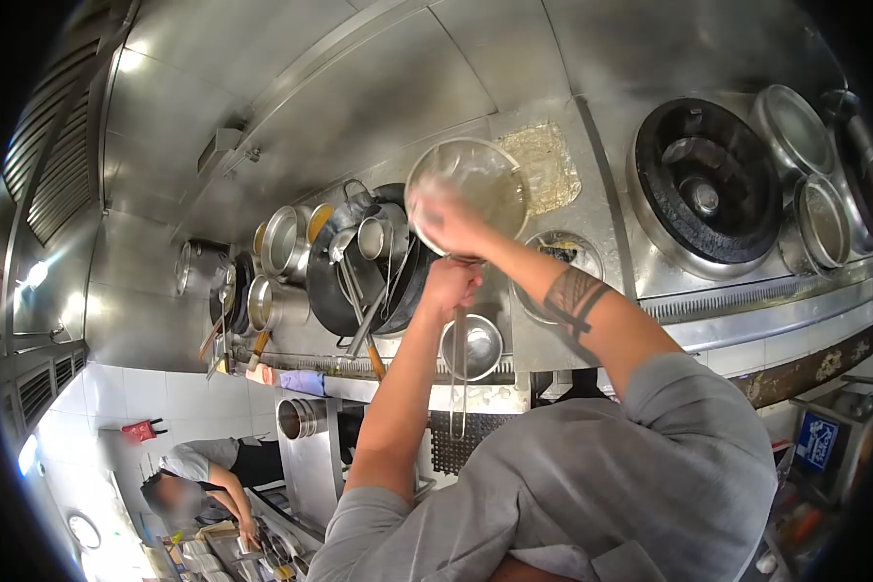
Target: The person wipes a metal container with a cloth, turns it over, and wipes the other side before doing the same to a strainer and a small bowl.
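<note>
A round strainer [500, 184] with a pale, shiny bowl is held over the steel counter. My left hand [453, 285] is closed in a fist around its handle [459, 388], which runs down toward my body. Over the left part of the strainer's bowl is my right hand [443, 215], its fingers smeared by motion. A small steel bowl [485, 347] sits just below my left hand. Under my right forearm, a round container [592, 267] holds something dark and yellowish.
Left of my hands, a black wok [330, 291] holds ladles and small pans. Steel pots [286, 242] stand farther left. A black burner ring [660, 184] is at the right, near several steel pans [791, 126]. Another person [218, 470] bends over a work surface at lower left.
</note>
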### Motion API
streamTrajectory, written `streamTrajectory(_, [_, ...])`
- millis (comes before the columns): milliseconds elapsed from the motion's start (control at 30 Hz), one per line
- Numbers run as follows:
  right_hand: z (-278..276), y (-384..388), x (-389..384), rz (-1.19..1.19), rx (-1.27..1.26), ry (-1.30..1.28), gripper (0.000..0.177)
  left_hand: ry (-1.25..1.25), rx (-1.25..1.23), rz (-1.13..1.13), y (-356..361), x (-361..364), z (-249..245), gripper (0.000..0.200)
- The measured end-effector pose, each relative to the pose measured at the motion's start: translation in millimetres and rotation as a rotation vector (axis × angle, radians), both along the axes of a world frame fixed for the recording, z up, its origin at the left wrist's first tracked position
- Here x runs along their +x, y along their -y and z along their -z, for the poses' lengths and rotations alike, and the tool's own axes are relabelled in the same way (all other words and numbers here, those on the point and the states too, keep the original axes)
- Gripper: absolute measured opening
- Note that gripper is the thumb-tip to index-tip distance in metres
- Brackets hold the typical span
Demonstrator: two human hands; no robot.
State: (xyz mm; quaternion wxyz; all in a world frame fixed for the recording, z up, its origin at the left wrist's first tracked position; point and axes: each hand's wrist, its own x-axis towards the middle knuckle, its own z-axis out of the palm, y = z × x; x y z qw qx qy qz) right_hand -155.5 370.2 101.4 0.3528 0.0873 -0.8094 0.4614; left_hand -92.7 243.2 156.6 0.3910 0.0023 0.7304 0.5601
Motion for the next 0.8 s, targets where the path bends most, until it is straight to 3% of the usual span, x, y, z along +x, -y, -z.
streamTrajectory(33, [1.6,3.8,16.2,-0.185,0.196,-0.044,0.061,-0.024,0.0,-0.067,4.0,2.0,-3.4,0.014])
streamTrajectory(67, [2.0,1.0,27.1,-0.331,0.149,0.0,0.06,-0.012,-0.009,-0.039,10.8,3.8,-2.0,0.015])
streamTrajectory(100, [-4.5,-8.7,28.8,-0.328,0.141,-0.001,0.06,0.004,-0.022,-0.011,18.3,6.7,1.8,0.016])
streamTrajectory(167, [-11.6,-32.9,20.6,0.093,0.334,-0.001,0.069,0.013,-0.036,0.032,23.1,17.8,5.2,0.015])
streamTrajectory(200, [-12.9,-40.3,13.9,0.284,0.157,-0.109,0.076,0.015,-0.039,0.075,20.2,22.4,3.2,0.014])
streamTrajectory(233, [-12.1,-36.9,11.8,0.284,0.157,-0.109,0.076,0.015,-0.039,0.075,15.8,24.8,0.8,0.014])
streamTrajectory(300, [-18.8,-17.6,6.4,0.402,-0.155,0.055,0.076,-0.019,-0.056,0.083,9.2,26.9,-5.7,0.015])
streamTrajectory(333, [-16.0,-3.5,8.0,0.23,-0.204,-0.012,0.07,-0.021,-0.056,0.083,11.5,25.6,-5.9,0.015])
streamTrajectory(367, [-8.6,3.9,17.2,0.229,-0.201,-0.016,0.07,-0.055,-0.055,0.009,14.5,21.3,-7.4,0.016])
streamTrajectory(433, [-6.5,8.9,43.4,-0.38,-0.065,0.14,0.047,-0.126,-0.056,-0.136,24.3,10.2,-13.5,0.018])
streamTrajectory(567, [-0.5,-33.4,44.5,-0.181,0.157,-0.122,0.044,-0.068,0.031,-0.051,49.8,11.7,-22.5,0.019])
streamTrajectory(633, [-8.8,-47.1,33.7,0.325,0.078,-0.089,0.041,-0.037,0.054,-0.004,44.9,13.8,-27.2,0.019])
streamTrajectory(700, [-19.7,-23.2,35.7,0.261,0.034,-0.002,0.041,0.012,0.058,-0.013,31.5,20.8,-29.8,0.019])
streamTrajectory(767, [-28.9,9.9,46.4,0.114,-0.066,0.184,0.04,-0.103,0.009,0.01,29.7,18.1,-30.2,0.02])
streamTrajectory(800, [-23.7,13.4,53.8,-0.091,-0.061,0.078,0.037,-0.083,0.078,-0.082,34.7,10.8,-31.5,0.019])
